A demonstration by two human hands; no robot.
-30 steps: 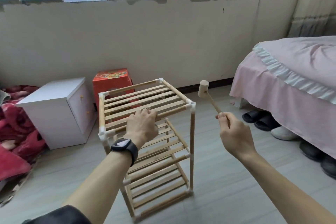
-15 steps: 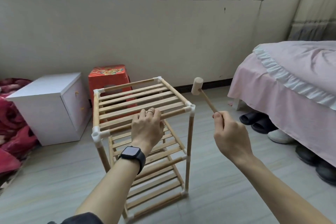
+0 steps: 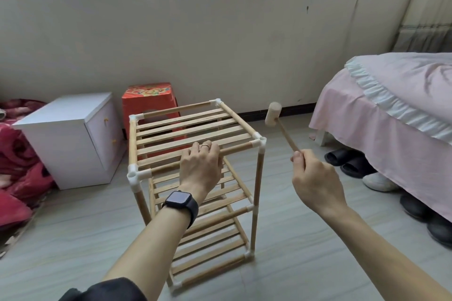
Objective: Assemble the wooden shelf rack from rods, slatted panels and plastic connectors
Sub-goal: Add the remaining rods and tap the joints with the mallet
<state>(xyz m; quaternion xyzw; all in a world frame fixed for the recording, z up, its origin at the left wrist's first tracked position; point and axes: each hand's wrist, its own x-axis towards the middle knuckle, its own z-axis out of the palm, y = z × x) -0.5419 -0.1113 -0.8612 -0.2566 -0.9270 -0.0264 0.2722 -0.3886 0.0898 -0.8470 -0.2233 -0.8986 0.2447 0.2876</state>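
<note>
A three-tier wooden shelf rack (image 3: 195, 129) with slatted panels and white plastic corner connectors (image 3: 260, 142) stands upright on the floor in the middle of the view. My left hand (image 3: 199, 166) grips the near top rod, fingers curled over it. My right hand (image 3: 313, 178) holds the handle of a small wooden mallet (image 3: 274, 114), whose head hovers to the right of the rack's top, above and beyond the near right corner connector.
A white cabinet (image 3: 73, 139) and an orange stool (image 3: 149, 98) stand behind the rack on the left. Red bedding (image 3: 17, 166) lies at far left. A pink-covered bed (image 3: 391, 115) with shoes (image 3: 347, 161) beneath it fills the right. Grey floor surrounds the rack.
The view has shifted slightly. The mallet head has dropped a little and moved closer to the rack's right side. My left hand keeps its grip on the top rod.
</note>
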